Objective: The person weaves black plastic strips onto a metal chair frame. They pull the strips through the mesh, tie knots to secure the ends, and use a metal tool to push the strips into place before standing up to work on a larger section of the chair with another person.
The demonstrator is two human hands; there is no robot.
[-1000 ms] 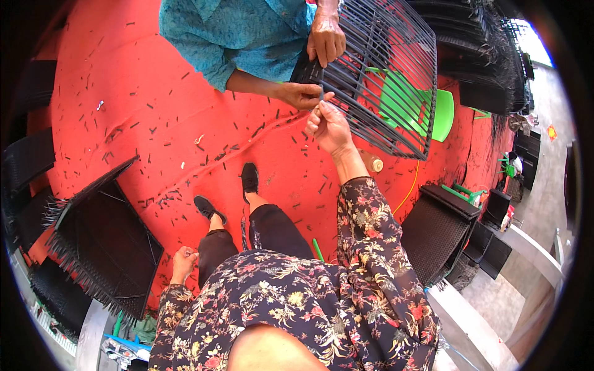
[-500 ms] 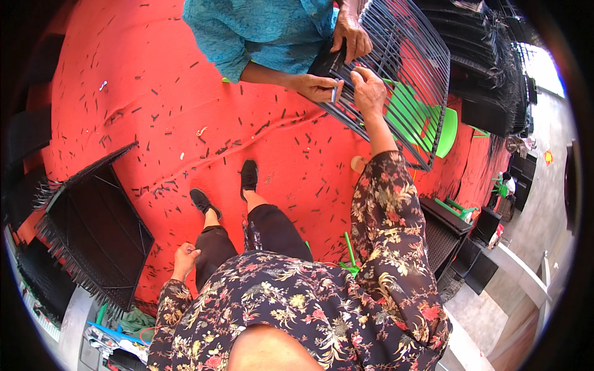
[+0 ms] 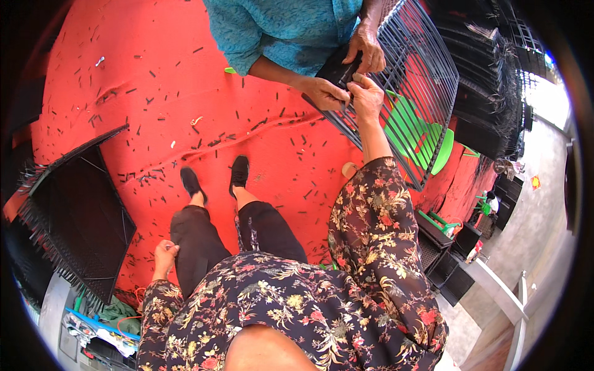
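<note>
My right hand (image 3: pixel 366 98) reaches up to a black slatted frame (image 3: pixel 421 86). Its fingers are pinched together at a thin black strip (image 3: pixel 348 75) along the frame's woven end, right against a co-worker's hands (image 3: pixel 366 52). The co-worker, in a blue patterned top, holds the same end from the far side. Exactly what lies under my fingertips is partly hidden. My left hand (image 3: pixel 165 255) hangs low beside my left thigh, its fingers curled inward. Whatever it may hold cannot be made out.
Short black offcuts lie scattered over the red floor covering (image 3: pixel 204 130). At the left stands a black woven panel (image 3: pixel 74 216) with loose strip ends. A green plastic chair (image 3: pixel 408 133) shows behind the slats. Black woven pieces (image 3: pixel 476 80) are stacked at the far right.
My right hand has closed in on the co-worker's hands at the frame's end. The pale piece in the co-worker's fingers no longer shows. My view has shifted slightly; my left hand stays low.
</note>
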